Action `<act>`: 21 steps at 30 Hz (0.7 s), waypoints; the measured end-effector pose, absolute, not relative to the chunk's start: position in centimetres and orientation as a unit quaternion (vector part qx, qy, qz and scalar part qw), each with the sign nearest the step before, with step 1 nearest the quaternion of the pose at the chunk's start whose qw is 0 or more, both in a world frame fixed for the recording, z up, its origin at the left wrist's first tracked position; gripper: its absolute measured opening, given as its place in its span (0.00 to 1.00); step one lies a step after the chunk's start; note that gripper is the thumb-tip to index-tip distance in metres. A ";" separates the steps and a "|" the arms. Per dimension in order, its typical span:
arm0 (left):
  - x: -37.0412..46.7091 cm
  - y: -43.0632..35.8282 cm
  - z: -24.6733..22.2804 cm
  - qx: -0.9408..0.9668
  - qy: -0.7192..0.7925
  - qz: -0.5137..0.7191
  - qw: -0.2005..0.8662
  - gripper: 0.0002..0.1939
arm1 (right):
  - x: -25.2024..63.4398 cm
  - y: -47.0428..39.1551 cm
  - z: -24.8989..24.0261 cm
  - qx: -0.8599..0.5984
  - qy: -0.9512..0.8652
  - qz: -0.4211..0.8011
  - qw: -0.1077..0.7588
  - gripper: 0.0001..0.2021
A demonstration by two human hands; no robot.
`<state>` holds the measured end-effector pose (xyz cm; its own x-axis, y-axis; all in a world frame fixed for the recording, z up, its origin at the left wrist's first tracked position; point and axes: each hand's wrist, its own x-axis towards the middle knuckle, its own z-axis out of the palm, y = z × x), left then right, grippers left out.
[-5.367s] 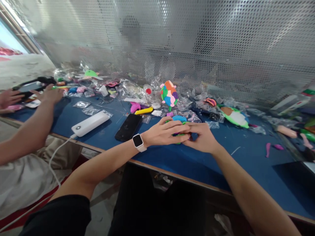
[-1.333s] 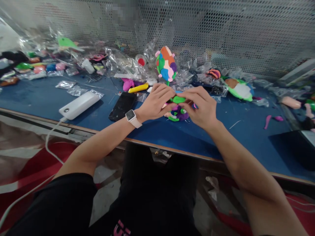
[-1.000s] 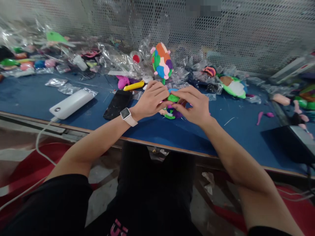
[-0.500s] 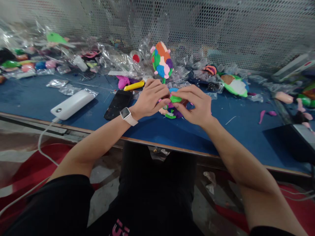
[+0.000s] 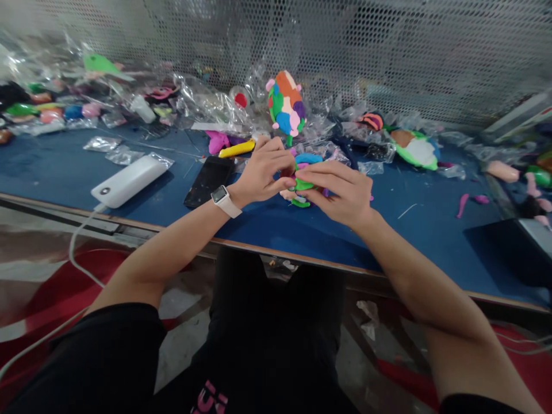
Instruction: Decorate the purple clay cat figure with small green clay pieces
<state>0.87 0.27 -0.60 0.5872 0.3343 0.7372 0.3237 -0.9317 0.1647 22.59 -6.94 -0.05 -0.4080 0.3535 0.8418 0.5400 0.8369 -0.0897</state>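
Note:
Between my two hands is a piece of bright green modelling clay. My right hand pinches it between thumb and fingers. My left hand, with a watch on its wrist, has its thumb and fingers closed at the clay's left side. Under and behind the fingers lies a multicoloured clay piece with blue, pink and green parts, mostly hidden by my hands. Just beyond stands an upright egg-shaped clay figure covered in coloured patches, on a green stem.
On the blue table lie a phone, a white power bank with a cable, and a yellow ridged tool. Plastic bags and clay lumps line the mesh panel. A dark box sits at the right.
My right hand has shifted slightly over the green clay, its fingers now flatter across it. More of the blue part behind shows. My left hand stays nearly in place.

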 end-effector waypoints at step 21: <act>0.8 0.4 -0.8 0.900 0.159 0.404 0.021 0.45 | 22.5 -7.9 0.1 -0.305 -0.843 -0.062 0.439 0.10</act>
